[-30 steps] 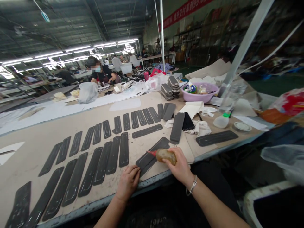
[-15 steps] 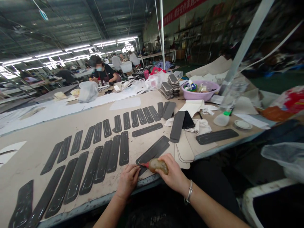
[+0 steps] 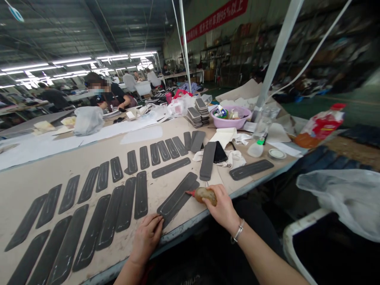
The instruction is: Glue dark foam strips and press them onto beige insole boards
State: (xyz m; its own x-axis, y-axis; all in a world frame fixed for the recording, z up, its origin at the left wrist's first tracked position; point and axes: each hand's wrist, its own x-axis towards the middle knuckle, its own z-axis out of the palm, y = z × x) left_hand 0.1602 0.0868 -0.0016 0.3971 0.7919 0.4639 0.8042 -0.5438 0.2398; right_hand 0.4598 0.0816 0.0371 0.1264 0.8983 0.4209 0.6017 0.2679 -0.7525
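My right hand (image 3: 223,208) is wrapped round a soft, amber squeeze bottle (image 3: 204,194) with a red nozzle. The nozzle tip lies over the right edge of a dark grey strip (image 3: 177,194) with rounded ends, which shows a wet-looking line along its border. Another dark strip (image 3: 181,204) lies partly under it. At the near end of these strips, my left hand (image 3: 147,234) has its fingers closed together on the edge; the fingertips partly hide the corner. Rows of similar dark strips (image 3: 125,204) with shiny lines spread to the left.
Beyond my hands are loose dark pads (image 3: 208,160), a white cloth (image 3: 236,158), a small bottle with a green cap (image 3: 255,149) and a purple basin (image 3: 228,122). A metal post (image 3: 277,59) rises at the right. Across the table a co-worker (image 3: 114,95) sits.
The bottle's nozzle has moved from beside my left fingertips up along the strip to its far right side. My left hand stays at the near end. The view has swung right.
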